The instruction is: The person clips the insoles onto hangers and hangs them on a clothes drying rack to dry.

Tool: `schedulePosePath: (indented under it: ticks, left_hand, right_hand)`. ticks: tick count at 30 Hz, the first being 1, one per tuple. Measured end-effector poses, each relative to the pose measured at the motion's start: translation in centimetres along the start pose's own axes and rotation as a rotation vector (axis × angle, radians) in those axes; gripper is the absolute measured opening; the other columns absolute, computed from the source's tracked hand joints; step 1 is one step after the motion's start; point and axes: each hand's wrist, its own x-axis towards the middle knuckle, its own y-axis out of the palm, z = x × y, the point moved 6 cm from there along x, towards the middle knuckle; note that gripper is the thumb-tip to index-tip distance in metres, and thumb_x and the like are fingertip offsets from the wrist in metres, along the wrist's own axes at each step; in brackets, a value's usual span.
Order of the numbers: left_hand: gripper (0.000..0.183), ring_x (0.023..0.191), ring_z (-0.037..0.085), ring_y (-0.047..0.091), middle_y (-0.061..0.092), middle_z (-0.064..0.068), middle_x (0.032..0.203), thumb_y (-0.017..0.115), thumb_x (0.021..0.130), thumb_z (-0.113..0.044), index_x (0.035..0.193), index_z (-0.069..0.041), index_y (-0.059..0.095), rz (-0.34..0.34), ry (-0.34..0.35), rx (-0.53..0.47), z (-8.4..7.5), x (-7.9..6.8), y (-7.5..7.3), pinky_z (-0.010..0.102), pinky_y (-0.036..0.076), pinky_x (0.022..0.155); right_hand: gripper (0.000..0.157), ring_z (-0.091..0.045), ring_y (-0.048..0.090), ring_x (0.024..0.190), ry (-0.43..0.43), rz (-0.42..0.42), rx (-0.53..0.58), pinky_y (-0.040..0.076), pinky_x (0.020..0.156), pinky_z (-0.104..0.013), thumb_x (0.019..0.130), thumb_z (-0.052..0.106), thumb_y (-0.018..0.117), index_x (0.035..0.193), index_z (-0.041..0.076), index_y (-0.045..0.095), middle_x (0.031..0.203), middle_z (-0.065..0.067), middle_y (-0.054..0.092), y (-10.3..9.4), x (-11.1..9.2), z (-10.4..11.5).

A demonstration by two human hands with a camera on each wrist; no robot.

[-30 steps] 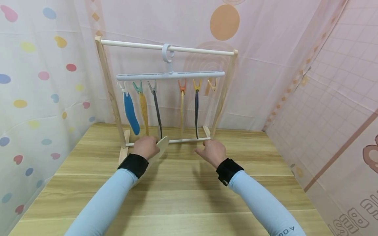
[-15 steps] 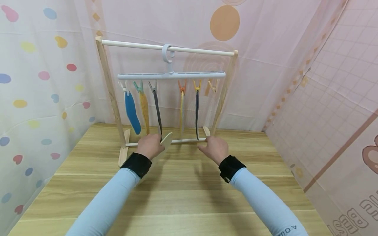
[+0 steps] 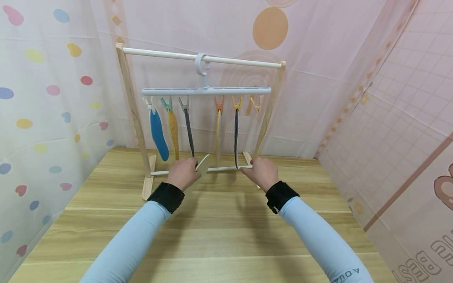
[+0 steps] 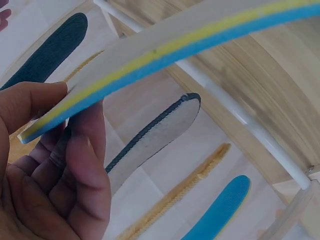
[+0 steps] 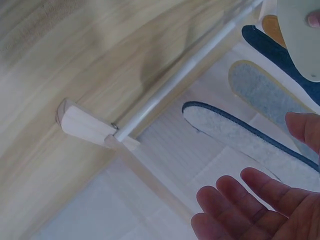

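Observation:
My left hand (image 3: 183,173) pinches one end of a pale shoe insole (image 4: 150,52) between thumb and fingers. Its edge shows yellow and blue layers in the left wrist view. In the head view the insole (image 3: 204,164) sticks up to the right of that hand. My right hand (image 3: 263,173) is empty, near the rack's lower right; the right wrist view shows its fingers (image 5: 232,192) loosely extended. Several insoles hang from clips, among them a blue insole (image 3: 159,135), a mustard insole (image 3: 173,131) and a dark-edged insole (image 3: 236,137). The peach clip (image 3: 255,104) at far right holds nothing.
A light-blue hanger (image 3: 205,91) hooks over the white top rod (image 3: 159,53) of a wooden rack. The rack's lower rod (image 3: 223,169) runs behind my hands. A wood-grain table (image 3: 212,236) lies below, with patterned curtains (image 3: 318,51) around it.
My left hand has moved right and slightly up with the insole. The right hand has also shifted a little right and up. The hanging insoles keep almost the same places.

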Motion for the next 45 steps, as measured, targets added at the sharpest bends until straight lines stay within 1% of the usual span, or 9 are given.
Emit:
schedulePosePath:
  ticks: [3, 9, 17, 23, 28, 32, 38, 41, 45]
  left_hand:
    - [0.014, 0.059, 0.023, 0.057, 0.064, 0.011, 0.074, 0.069, 0.083, -0.007, 0.094, 0.002, 0.067, -0.001, 0.002, -0.021, -0.1, 0.0, 0.0, 0.036, 0.045, 0.053]
    - [0.015, 0.062, 0.023, 0.058, 0.066, 0.013, 0.078, 0.069, 0.084, -0.007, 0.096, 0.003, 0.067, 0.007, -0.002, -0.054, -0.4, 0.1, 0.1, 0.036, 0.048, 0.055]
    - [0.014, 0.063, 0.022, 0.058, 0.067, 0.012, 0.078, 0.069, 0.084, -0.007, 0.094, 0.002, 0.068, -0.017, 0.032, -0.062, -1.0, 0.1, -0.3, 0.037, 0.049, 0.058]
    - [0.01, 0.062, 0.023, 0.058, 0.065, 0.011, 0.075, 0.069, 0.084, -0.007, 0.088, 0.002, 0.067, -0.031, 0.045, -0.055, -1.4, 0.2, -0.5, 0.038, 0.049, 0.058]
    - [0.01, 0.061, 0.023, 0.058, 0.065, 0.012, 0.073, 0.068, 0.084, -0.006, 0.087, 0.002, 0.066, -0.05, 0.057, -0.06, -2.0, 0.3, -0.7, 0.037, 0.049, 0.058]
    - [0.01, 0.06, 0.022, 0.058, 0.065, 0.011, 0.073, 0.068, 0.084, -0.007, 0.088, 0.002, 0.065, -0.059, 0.061, -0.064, -2.5, 0.4, -0.7, 0.035, 0.049, 0.056]
    - [0.011, 0.061, 0.023, 0.06, 0.066, 0.012, 0.076, 0.068, 0.086, -0.009, 0.089, 0.0, 0.064, -0.05, 0.071, -0.079, -3.3, 0.6, -0.6, 0.037, 0.049, 0.056]
    - [0.011, 0.061, 0.022, 0.061, 0.066, 0.012, 0.077, 0.067, 0.087, -0.009, 0.092, 0.0, 0.064, -0.045, 0.079, -0.094, -3.6, 0.8, -0.4, 0.036, 0.05, 0.057]
    - [0.01, 0.059, 0.02, 0.061, 0.066, 0.011, 0.075, 0.066, 0.088, -0.009, 0.093, 0.0, 0.064, -0.029, 0.069, -0.123, -3.9, 1.0, -0.3, 0.034, 0.05, 0.054]
  right_hand:
    - [0.048, -0.02, 0.064, 0.063, -0.003, 0.004, 0.008, 0.048, 0.047, -0.032, 0.087, 0.05, 0.07, 0.105, 0.005, 0.075, 0.092, -0.013, 0.073, -0.4, 0.1, 0.0]
    - [0.043, -0.016, 0.053, 0.052, -0.021, 0.002, 0.013, 0.039, 0.042, -0.029, 0.09, 0.047, 0.068, 0.088, 0.005, 0.075, 0.066, -0.007, 0.064, -1.5, 0.6, 0.0]
    - [0.045, -0.018, 0.058, 0.061, 0.006, 0.008, 0.019, 0.043, 0.048, -0.03, 0.092, 0.046, 0.066, 0.102, 0.003, 0.075, 0.081, -0.012, 0.071, -2.9, 1.5, -0.3]
    - [0.049, -0.024, 0.066, 0.073, -0.002, -0.008, 0.036, 0.053, 0.06, -0.036, 0.093, 0.045, 0.066, 0.113, 0.001, 0.073, 0.097, -0.017, 0.072, -4.3, 2.2, -0.2]
    - [0.047, -0.02, 0.058, 0.064, -0.003, -0.024, -0.002, 0.049, 0.054, -0.035, 0.094, 0.046, 0.064, 0.107, 0.002, 0.074, 0.081, -0.014, 0.069, -5.4, 3.0, -0.1]
    - [0.047, -0.021, 0.06, 0.065, 0.001, -0.043, -0.021, 0.047, 0.051, -0.034, 0.094, 0.046, 0.064, 0.107, 0.002, 0.074, 0.084, -0.015, 0.07, -6.2, 3.6, -0.2]
    - [0.045, -0.018, 0.053, 0.058, 0.02, -0.053, -0.016, 0.04, 0.045, -0.03, 0.094, 0.047, 0.063, 0.087, 0.004, 0.073, 0.066, -0.007, 0.06, -7.2, 4.3, -0.4]
    - [0.046, -0.015, 0.044, 0.052, 0.022, -0.071, -0.013, 0.032, 0.043, -0.027, 0.095, 0.047, 0.063, 0.07, 0.007, 0.064, 0.056, 0.0, 0.044, -7.7, 4.6, -0.4]
    - [0.052, -0.012, 0.034, 0.048, 0.003, -0.103, -0.018, 0.025, 0.042, -0.026, 0.095, 0.045, 0.063, 0.059, 0.011, 0.048, 0.052, 0.003, 0.032, -8.3, 5.0, -0.4]
